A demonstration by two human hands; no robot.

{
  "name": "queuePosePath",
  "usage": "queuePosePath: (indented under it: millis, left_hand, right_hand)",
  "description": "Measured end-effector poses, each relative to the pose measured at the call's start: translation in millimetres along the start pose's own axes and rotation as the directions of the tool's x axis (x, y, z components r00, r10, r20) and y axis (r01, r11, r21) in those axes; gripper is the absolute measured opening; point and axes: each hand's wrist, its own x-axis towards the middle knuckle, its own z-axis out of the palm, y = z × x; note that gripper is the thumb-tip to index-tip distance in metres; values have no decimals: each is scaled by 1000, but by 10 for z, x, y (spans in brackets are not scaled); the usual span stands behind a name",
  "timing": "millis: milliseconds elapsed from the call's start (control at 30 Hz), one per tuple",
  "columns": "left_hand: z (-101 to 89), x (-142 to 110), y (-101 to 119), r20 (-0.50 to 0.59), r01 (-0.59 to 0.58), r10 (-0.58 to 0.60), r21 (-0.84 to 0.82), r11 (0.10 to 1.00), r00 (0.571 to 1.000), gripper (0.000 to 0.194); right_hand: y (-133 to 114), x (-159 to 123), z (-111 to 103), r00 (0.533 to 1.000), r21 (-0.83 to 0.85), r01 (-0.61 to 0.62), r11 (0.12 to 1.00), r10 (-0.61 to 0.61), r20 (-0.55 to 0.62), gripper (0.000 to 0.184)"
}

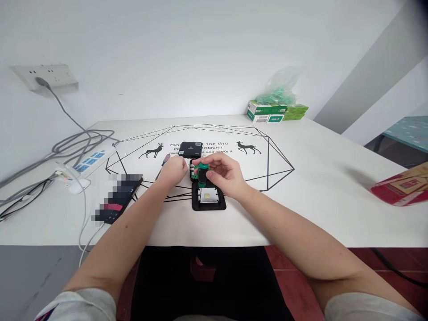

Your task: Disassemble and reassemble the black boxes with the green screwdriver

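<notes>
Gripping a green-handled screwdriver (202, 173) upright, the right hand (224, 174) has its fingers closed round the handle, the tip pointing down into an opened black device (207, 196) that lies flat on the table (301, 200). That device sits directly under and just nearer than both hands; a grey metal plate with a small square chip shows inside it. The left hand (174, 170) rests at the device's far left corner, fingers curled against its edge, just beside the screwdriver; whether it pinches anything cannot be told. A black lid (191, 148) lies just beyond the hands. A second screwdriver (163, 164) lies beside the left hand's outer side. A phone (117, 200) lies left of the left forearm, a power strip (88, 162) farther left.
</notes>
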Motion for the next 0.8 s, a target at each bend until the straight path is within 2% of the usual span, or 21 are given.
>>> queuePosePath:
  millis: [100,200,333,433,567,667,733,800]
  left_hand:
    - [-72,-31,79,-8,-20,19,-141,990,1000,8]
    - [-94,-61,153,-21,-67,63,-262,963,998,8]
    - [-74,-109,212,25,-96,115,-386,918,993,13]
    - [-80,-137,223,59,-134,181,-461,877,982,10]
    - [-103,-145,204,88,-186,282,-563,805,956,11]
    - [-106,-144,185,105,-141,280,-668,730,954,20]
    - [-101,-146,176,133,-95,286,-743,662,949,26]
    - [-93,-149,174,165,-53,306,-803,594,938,30]
  right_hand:
    - [13,14,5,1000,-7,20,1000,-20,14,22]
    - [39,35,12,999,-100,34,994,-38,-31,27]
    - [51,53,15,997,-167,18,986,-30,-68,36]
    - [62,41,14,999,-176,-5,984,-3,-50,43]
    - [112,42,-34,999,-187,-26,982,18,-42,43]
    - [143,108,-148,970,-258,34,966,-93,-223,44]
    - [146,172,-245,905,-311,67,948,-189,-381,48]
    - [139,229,-326,843,-349,84,934,-253,-475,52]
